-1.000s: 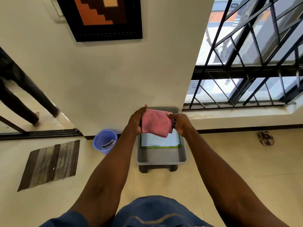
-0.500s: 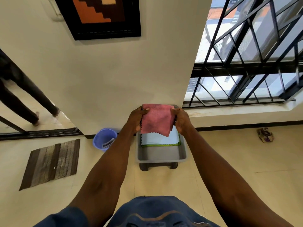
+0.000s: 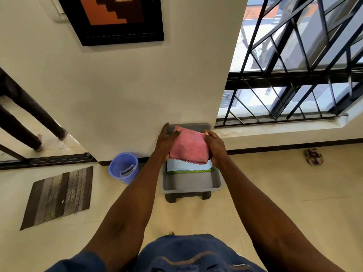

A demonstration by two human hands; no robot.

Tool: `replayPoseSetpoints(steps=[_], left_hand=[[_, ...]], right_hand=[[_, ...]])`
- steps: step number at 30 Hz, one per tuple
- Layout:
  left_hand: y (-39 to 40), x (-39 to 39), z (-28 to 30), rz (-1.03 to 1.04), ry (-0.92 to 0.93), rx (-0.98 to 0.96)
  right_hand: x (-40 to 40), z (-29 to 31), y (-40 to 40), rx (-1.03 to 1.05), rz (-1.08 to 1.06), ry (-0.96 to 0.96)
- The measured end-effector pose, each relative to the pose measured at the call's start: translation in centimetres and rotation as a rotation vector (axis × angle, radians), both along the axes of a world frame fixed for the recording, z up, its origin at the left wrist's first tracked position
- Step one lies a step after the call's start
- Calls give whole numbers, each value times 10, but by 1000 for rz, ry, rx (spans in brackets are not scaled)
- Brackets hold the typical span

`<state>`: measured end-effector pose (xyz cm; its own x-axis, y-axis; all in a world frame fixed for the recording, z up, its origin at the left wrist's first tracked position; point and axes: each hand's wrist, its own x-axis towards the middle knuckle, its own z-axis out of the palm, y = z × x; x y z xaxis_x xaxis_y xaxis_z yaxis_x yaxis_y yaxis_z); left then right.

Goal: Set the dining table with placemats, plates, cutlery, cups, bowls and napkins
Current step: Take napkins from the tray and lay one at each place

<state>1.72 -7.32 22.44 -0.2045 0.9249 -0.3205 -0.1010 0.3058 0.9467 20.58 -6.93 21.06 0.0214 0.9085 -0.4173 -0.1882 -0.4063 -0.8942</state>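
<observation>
Since the earlier frames both hands have sunk a little, and the pink cloth (image 3: pixel 189 149) now lies flatter, just above the stack in the grey tray (image 3: pixel 188 185) at centre frame. Left hand (image 3: pixel 164 143) and right hand (image 3: pixel 215 147) each clasp a side edge of it, fingers curled round. Being soft, napped and limp, with a zigzag-cut lower edge, the cloth could sag, unfold or drag the pale napkins (image 3: pixel 188 166) beneath askew if one grip loosens. Those napkins look thin and flat, green-edged; the tray is smooth, rigid plastic.
</observation>
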Motion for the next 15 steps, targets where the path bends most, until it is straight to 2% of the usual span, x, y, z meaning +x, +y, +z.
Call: replayPoseSetpoints(steps=[3, 6, 11, 15], left_hand=[[-3, -6, -4, -173, -179, -87], [-4, -6, -7, -260, -93, -162], [-3, -1, -10, -286, -110, -198], [0, 10, -14, -402, 69, -143]], right_hand=[[14, -5, -5, -39, 142, 163], [24, -8, -5, -74, 149, 193], [39, -7, -9, -25, 143, 36], [56, -5, -14, 41, 292, -201]])
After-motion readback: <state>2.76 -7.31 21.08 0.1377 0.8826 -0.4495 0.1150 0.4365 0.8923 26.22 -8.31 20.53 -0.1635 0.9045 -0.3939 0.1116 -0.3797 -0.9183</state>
